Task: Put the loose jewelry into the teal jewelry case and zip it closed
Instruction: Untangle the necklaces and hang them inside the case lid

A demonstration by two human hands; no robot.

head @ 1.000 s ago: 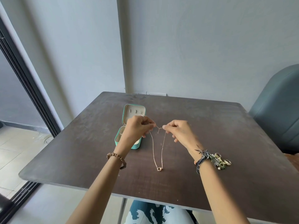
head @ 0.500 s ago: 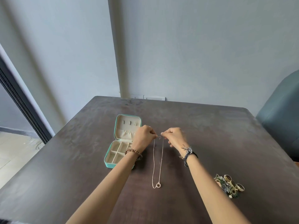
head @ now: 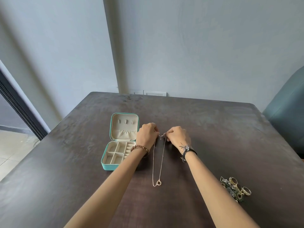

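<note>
Head view: 1 thin necklace (head: 158, 162) is stretched down the middle of the dark bench (head: 213, 129), its 2 ends pinched at the clasp by 2 hands, the left hand (head: 146, 135) and right hand (head: 178, 136), each grip narrowed on the chain. 1 ring pendant (head: 159, 182) lies at the lower end. 1 teal jewelry case (head: 119, 142) lies open at centre left, touching the left wrist. 1 heap of loose jewelry (head: 236, 188) sits at lower right; its pieces cannot be counted.
</note>
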